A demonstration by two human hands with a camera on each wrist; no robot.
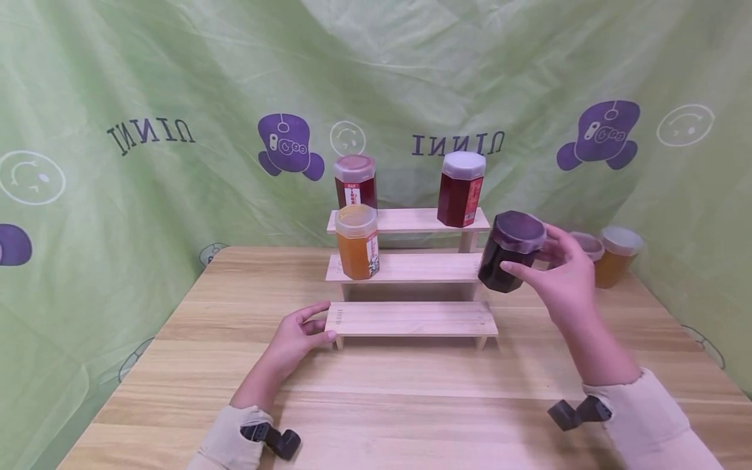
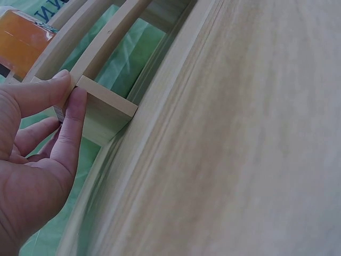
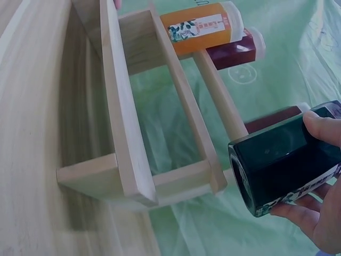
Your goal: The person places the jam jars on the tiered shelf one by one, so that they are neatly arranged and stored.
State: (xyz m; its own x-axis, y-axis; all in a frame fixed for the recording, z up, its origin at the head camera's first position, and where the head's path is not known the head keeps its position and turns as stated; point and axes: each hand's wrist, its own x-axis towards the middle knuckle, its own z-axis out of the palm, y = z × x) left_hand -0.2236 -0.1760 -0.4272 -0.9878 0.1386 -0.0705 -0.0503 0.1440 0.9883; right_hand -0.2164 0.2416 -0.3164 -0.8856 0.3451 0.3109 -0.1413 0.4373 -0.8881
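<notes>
A three-step wooden display shelf stands on the table. My left hand pinches the left end of its lowest step between thumb and fingers; the left wrist view shows the thumb on the board's edge. My right hand grips a dark jar with a purplish lid, held slightly tilted off the right end of the middle step. An orange jar sits at the left of the middle step. On the top step are a red jar at left and another red jar at right.
Behind my right hand, at the table's right rear, stand an amber jar with a white lid and a partly hidden jar. A green printed curtain hangs behind and beside the wooden table.
</notes>
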